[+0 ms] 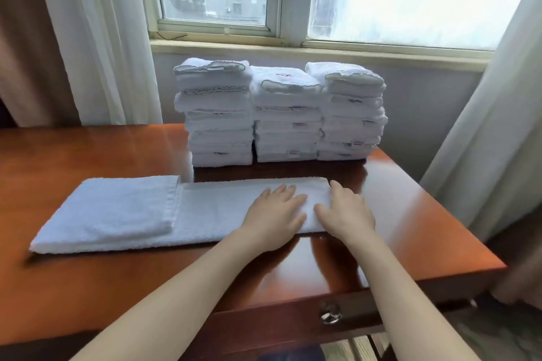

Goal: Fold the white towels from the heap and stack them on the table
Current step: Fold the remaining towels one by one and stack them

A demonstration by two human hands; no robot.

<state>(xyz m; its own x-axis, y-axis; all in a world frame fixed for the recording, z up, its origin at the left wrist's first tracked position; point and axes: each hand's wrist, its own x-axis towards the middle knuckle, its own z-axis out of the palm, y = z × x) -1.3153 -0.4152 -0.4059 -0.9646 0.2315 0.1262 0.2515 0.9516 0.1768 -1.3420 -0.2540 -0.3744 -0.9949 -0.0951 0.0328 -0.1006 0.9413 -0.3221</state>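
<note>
Towel in work [205,214]: long strip across the table [410,228], left end already folded inward, right end not yet. Finished stock behind it: left stack [217,114], middle stack [287,117], right stack [349,114], all folded. Left hand [275,211], right hand [346,211]: flat on the towel's right end, fingers straight and spread, gripping nothing. Heap: out of view, remainder unknown.
</note>
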